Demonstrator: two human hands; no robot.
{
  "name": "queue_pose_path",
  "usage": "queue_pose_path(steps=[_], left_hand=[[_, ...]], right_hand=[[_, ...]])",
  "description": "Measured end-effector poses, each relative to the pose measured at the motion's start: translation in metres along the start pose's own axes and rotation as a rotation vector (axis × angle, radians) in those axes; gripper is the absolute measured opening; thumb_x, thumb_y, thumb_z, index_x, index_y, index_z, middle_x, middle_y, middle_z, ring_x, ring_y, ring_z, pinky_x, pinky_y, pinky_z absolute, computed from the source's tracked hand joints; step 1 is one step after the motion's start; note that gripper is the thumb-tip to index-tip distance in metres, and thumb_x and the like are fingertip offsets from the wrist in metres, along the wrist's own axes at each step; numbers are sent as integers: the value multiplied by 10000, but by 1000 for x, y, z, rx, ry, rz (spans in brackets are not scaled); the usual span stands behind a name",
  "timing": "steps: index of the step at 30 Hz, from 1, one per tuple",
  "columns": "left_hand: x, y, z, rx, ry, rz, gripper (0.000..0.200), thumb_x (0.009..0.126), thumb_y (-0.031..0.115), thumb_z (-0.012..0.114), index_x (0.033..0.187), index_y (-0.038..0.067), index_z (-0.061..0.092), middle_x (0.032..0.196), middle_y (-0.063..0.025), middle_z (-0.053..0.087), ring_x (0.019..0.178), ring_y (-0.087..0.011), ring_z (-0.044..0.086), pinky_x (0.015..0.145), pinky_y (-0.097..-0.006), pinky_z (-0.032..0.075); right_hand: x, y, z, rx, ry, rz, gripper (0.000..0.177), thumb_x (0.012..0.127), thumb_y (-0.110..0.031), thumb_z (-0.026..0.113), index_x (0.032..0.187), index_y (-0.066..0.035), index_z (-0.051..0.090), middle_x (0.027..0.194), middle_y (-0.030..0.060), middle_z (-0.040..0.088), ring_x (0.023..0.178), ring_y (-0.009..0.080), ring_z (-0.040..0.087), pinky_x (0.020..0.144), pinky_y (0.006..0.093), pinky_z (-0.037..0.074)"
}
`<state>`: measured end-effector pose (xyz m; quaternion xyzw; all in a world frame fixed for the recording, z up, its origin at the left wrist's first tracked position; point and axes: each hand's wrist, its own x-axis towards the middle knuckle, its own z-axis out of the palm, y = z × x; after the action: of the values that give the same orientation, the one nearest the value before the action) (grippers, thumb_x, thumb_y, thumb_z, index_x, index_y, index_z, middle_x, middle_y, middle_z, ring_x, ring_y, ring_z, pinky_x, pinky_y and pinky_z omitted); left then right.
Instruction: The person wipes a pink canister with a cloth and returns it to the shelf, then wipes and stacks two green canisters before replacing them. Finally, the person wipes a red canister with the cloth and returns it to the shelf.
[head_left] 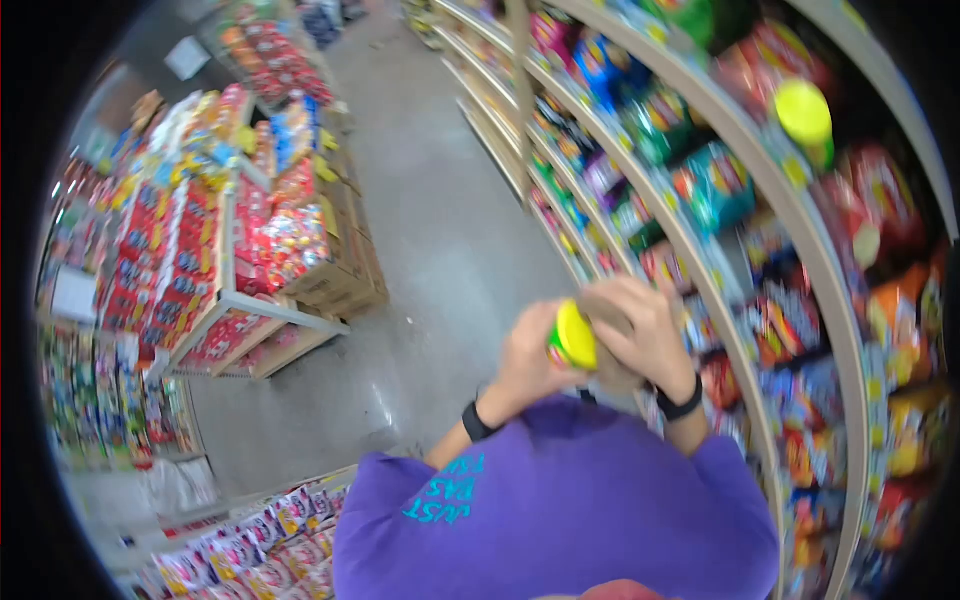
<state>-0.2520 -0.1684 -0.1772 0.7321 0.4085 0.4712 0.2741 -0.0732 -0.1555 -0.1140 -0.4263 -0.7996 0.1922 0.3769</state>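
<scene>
My left hand grips a green canister with a yellow lid in front of my chest. My right hand is right beside it, fingers curled over a tan, cardboard-like package that touches the canister; blur hides what the package is. Both wrists wear black bands. My purple shirt fills the lower middle of the view.
A long shelf unit packed with snack bags runs along my right, with another yellow-lidded canister on an upper shelf. Across the grey aisle floor stands a display rack of red packets over cardboard boxes. More packets lie at lower left.
</scene>
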Motion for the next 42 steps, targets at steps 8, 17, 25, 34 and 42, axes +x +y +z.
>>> queue_pose_path(steps=[8,17,25,34,42], left_hand=[[-16,10,-2,-22,-146,130,716,496,198,848,1137,44,569,1019,-131,608,930,-337,583,794,-416,481],[-29,36,26,-129,-331,209,716,522,191,858,1148,26,553,1047,-144,603,947,-331,583,817,-407,479],[-52,79,86,-1191,-779,-827,524,926,461,471,1197,13,507,996,-117,624,882,-192,632,790,-340,530],[-112,176,158,-1249,-1245,-1041,642,924,579,388,1210,23,531,1047,-111,634,881,-223,643,770,-339,539],[-169,230,219,-1368,-1491,-1135,722,899,650,348,1210,24,530,1006,-151,643,844,-277,654,752,-377,554]], right_hand=[[-73,-39,-14,-61,36,214,335,663,-56,683,997,-28,675,975,135,671,883,304,654,796,358,519],[-146,-87,-14,5,250,188,380,667,-76,664,1043,-23,660,993,136,665,924,303,643,822,373,506],[-201,-108,-10,-445,675,335,482,670,-105,728,1142,-73,636,1163,85,628,1036,263,597,863,369,467],[-326,-164,-60,-466,751,462,437,660,-75,713,1094,-57,665,1108,92,660,947,276,628,801,359,486],[-411,-215,-68,-141,665,348,420,655,-102,720,1072,-71,682,1104,90,667,958,266,642,836,381,491]])
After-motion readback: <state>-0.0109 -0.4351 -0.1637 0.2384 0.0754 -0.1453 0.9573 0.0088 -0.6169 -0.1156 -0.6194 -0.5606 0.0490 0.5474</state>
